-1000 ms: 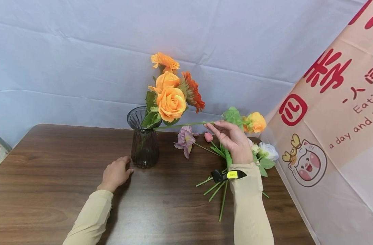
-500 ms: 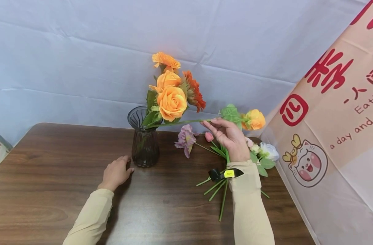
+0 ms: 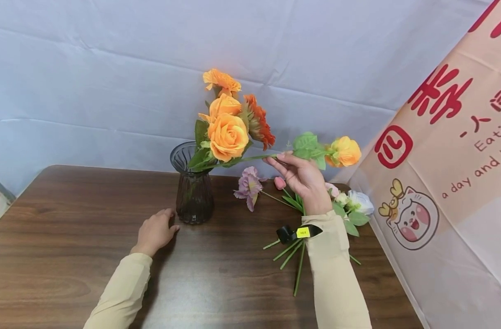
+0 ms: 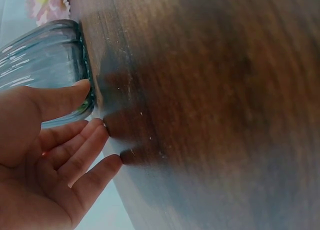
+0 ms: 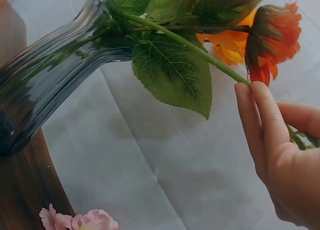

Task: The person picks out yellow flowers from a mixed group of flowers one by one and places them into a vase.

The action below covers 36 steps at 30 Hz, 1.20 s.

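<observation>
Right hand [image 3: 306, 183]: fingertips and thumb pinch the thin green stem of a yellow-orange artificial flower [image 3: 346, 151], held nearly level, bloom pointing away from the dark ribbed glass vase [image 3: 194, 185] and the cut end at or just over its mouth. In the right wrist view the fingers [image 5: 260, 125] lie straight along the stem with the thumb behind it, so a light pinch, not a fist. Left hand [image 3: 155, 233]: flat on the brown wood-grain table [image 3: 69, 237] just beside the vase foot, fingers relaxed and holding nothing; the left wrist view shows the thumb at the glass wall, contact probable, not certain. Progress, judged: the vase already carries a bunch of orange roses and a red-orange daisy-type bloom [image 3: 230, 123]; the held stem looks to be partly in or at the rim, not yet stood up. Still lying on the table beyond the vase, on the right hand's side: a mauve flower [image 3: 248, 185], a pink bud [image 3: 280, 183], a white rose [image 3: 360, 202] and loose green stems [image 3: 293, 256]. Unclear: whether the stem tip is inside the vase, since leaves cover the rim. The right sleeve hides part of the loose pile, so a count is unreliable.
</observation>
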### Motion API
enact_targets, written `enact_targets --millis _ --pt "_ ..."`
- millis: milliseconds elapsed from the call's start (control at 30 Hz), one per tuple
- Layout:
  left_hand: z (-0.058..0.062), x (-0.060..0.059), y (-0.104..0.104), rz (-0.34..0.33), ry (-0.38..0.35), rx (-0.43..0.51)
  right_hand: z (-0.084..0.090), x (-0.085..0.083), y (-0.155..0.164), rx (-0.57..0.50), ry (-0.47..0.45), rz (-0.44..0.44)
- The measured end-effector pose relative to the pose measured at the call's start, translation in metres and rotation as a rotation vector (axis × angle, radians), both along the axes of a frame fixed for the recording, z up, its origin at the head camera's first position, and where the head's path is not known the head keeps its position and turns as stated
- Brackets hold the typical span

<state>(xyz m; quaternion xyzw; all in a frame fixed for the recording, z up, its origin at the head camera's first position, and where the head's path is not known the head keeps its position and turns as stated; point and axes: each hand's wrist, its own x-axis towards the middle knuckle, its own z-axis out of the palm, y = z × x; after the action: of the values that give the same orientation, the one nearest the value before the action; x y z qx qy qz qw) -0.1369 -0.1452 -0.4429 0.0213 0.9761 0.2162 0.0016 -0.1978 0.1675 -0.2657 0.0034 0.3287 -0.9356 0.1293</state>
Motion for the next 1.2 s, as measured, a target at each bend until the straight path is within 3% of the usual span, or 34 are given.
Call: enact_targets --millis 333,567,833,1200 --pt "-0.001 0.001 -0.001 0.002 -0.004 0.007 0.001 0.001 -0.013 0.099 0.077 0.025" --pt "0.0 0.002 -0.001 0.001 0.001 0.012 -0.006 -0.002 -0.024 0.041 0.172 0.033" --pt "-0.001 0.0 -0.001 0.002 -0.001 0.014 -0.007 -0.004 -0.028 0.082 0.211 0.025" --pt "0.0 0.001 -0.001 0.0 0.002 0.015 -0.007 -0.004 -0.032 0.229 0.253 0.032"
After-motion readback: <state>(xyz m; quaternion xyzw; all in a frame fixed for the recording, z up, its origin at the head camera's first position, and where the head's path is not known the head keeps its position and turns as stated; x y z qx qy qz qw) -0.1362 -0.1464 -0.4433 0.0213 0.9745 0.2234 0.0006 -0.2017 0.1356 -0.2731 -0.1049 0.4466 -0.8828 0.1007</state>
